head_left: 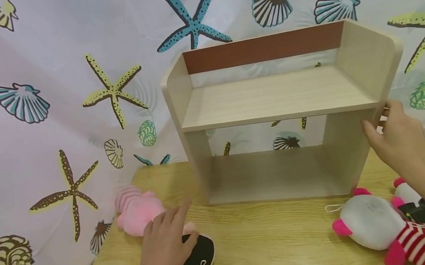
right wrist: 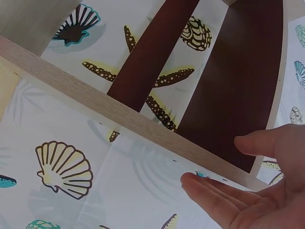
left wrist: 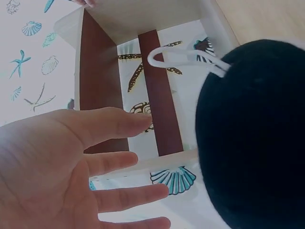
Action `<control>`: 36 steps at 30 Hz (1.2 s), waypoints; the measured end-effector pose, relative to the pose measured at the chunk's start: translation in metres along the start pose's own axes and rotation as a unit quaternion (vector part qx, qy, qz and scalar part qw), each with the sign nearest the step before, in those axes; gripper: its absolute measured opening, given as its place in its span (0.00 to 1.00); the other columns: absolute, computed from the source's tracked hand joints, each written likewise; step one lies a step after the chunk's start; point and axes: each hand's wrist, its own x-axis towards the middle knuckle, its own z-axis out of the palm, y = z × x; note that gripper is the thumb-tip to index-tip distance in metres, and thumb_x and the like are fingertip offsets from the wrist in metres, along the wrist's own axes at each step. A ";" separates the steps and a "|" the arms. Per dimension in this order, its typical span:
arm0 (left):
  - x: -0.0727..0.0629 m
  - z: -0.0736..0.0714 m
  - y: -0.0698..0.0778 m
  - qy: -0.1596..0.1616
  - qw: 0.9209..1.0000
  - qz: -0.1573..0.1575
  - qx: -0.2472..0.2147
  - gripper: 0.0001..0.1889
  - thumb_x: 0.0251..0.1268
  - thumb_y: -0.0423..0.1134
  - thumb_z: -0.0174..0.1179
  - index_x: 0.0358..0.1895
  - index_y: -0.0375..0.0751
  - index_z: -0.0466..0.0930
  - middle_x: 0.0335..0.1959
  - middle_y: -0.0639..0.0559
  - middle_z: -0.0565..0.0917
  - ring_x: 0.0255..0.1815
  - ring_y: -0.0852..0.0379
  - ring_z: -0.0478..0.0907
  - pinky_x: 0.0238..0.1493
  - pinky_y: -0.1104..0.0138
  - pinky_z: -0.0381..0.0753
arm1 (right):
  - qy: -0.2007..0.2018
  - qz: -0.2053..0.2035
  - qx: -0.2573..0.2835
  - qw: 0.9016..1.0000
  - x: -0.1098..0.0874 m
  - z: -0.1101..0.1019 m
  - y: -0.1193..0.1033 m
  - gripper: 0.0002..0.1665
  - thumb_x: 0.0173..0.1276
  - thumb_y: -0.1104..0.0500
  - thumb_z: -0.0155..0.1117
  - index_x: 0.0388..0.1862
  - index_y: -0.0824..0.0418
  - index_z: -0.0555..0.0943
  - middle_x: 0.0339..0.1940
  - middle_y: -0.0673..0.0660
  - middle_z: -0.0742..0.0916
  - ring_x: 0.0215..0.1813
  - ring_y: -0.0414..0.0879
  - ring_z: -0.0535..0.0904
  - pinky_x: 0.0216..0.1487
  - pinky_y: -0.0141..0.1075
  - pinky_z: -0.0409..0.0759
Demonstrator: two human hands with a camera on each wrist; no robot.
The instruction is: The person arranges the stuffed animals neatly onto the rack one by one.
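Note:
A pale wooden two-tier shelf (head_left: pixel 277 95) stands upright on the table, a reddish-brown strip across its upper back. At its right side panel is my right hand (head_left: pixel 401 141), which grips the front edge, thumb on the inner side and fingers on the outer. The right wrist view shows that hand (right wrist: pixel 252 181) straddling the panel. My left hand (head_left: pixel 167 242) is over a black rounded soft thing (head_left: pixel 195 263) with a small white mark. Its fingers look spread and hold nothing in the left wrist view, where the black thing has a white loop (left wrist: pixel 176 50). Contact there cannot be told.
Beyond my left hand lies a pink plush toy (head_left: pixel 139 210) with a striped top. At the right, near my forearm, is a grey-white plush toy (head_left: pixel 370 221) with pink ears and red-striped clothing; another plush (head_left: pixel 406 190) is partly hidden. A sea-patterned cloth (head_left: pixel 68 103) hangs behind the wooden table (head_left: pixel 270 243).

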 end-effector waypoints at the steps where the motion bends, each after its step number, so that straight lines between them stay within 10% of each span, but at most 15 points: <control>1: -0.001 0.000 0.000 -0.004 1.000 -0.002 0.001 0.37 0.54 0.46 0.75 0.69 0.48 0.72 0.54 0.44 0.83 0.52 0.38 0.79 0.47 0.42 0.76 | -0.002 0.003 -0.001 1.000 -0.001 0.000 0.000 0.37 0.74 0.58 0.59 0.70 0.79 0.57 0.56 0.84 0.75 0.51 0.80 0.75 0.36 0.63 0.78; 10: -0.004 0.006 -0.002 -0.044 0.999 -0.020 -0.002 0.35 0.54 0.48 0.74 0.67 0.48 0.74 0.53 0.44 0.82 0.54 0.37 0.78 0.53 0.41 0.74 | -0.005 -0.005 -0.010 1.000 -0.003 0.001 -0.001 0.32 0.74 0.59 0.59 0.64 0.82 0.61 0.53 0.84 0.76 0.47 0.78 0.78 0.34 0.62 0.80; 18: -0.011 0.008 -0.003 -0.158 0.987 -0.032 -0.017 0.30 0.52 0.49 0.75 0.60 0.48 0.79 0.53 0.43 0.82 0.52 0.38 0.78 0.47 0.43 0.78 | 0.020 -0.020 -0.010 1.000 -0.001 0.008 0.007 0.26 0.75 0.60 0.56 0.57 0.82 0.64 0.43 0.84 0.78 0.37 0.77 0.80 0.24 0.57 0.81; 36: -0.024 0.003 0.002 -0.162 0.987 -0.011 -0.001 0.24 0.46 0.46 0.78 0.49 0.45 0.83 0.42 0.47 0.82 0.41 0.44 0.80 0.35 0.47 0.80 | 0.053 -0.011 -0.030 0.998 0.003 0.013 0.007 0.25 0.74 0.61 0.56 0.56 0.84 0.68 0.48 0.86 0.78 0.41 0.80 0.78 0.31 0.64 0.79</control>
